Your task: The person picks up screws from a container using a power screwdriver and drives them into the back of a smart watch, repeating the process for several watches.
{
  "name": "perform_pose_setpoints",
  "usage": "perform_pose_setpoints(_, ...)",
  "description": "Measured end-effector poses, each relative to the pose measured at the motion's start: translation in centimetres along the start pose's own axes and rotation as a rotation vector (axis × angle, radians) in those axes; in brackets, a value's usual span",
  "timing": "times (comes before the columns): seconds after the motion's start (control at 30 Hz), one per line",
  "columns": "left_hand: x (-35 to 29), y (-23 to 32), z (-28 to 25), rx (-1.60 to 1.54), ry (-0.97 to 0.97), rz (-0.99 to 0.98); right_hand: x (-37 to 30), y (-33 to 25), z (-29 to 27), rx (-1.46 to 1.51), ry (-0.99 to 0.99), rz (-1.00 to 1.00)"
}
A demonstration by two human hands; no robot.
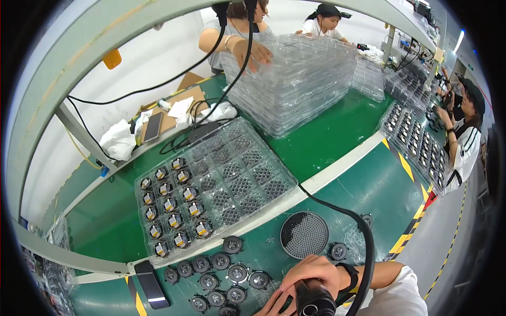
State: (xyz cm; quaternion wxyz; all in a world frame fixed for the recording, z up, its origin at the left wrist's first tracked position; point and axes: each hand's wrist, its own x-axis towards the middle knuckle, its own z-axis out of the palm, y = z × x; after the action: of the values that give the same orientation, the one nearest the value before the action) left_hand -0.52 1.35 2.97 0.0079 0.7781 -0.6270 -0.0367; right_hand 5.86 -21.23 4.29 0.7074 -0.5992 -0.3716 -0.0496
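Observation:
My right hand [312,275], with a black band at its wrist, is wrapped round a black cylindrical tool [315,299], seen end-on, which looks like an electric screwdriver. At the lower edge, beside the tool, only some fingers of my left hand [274,303] show. They are bent in close under the right hand, and whatever they hold is hidden. Left of the hands lie several round black parts [237,272] with small side tabs. Just beyond the hands is a round grey dimpled dish [305,236] with small dark pieces along its left side. One more round part [338,251] sits beside it.
A clear compartment tray [247,210] has yellow-labelled round units in its left columns. A thick black cable [363,231] arches past my right hand. A phone [151,284] lies front left. Behind rises a tall stack of clear trays [295,89], touched by a co-worker's hand [252,52].

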Motion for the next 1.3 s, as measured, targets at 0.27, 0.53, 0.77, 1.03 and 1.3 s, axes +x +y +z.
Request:
perform_pose_setpoints(0.27,0.5,0.4,0.6,0.221,0.027,-0.058,0.0,0.0,0.1,0.016,-0.019,-0.041)
perform_pose_setpoints(0.53,0.5,0.6,-0.5,0.092,0.04,-0.075,0.2,-0.7,0.2,0.041,-0.014,0.005)
perform_pose_setpoints(0.77,-0.1,0.5,-0.8,-0.019,-0.006,-0.055,0.3,-0.4,0.3,0.039,-0.031,-0.014)
perform_pose_setpoints(1.03,-0.1,0.3,-1.1,-0.024,-0.122,-0.03,0.4,-0.1,0.1,0.039,-0.002,-0.037)
perform_pose_setpoints(1.3,0.0,0.1,-1.6,0.01,-0.107,-0.02,0.3,-0.1,0.3,0.043,-0.009,-0.017)
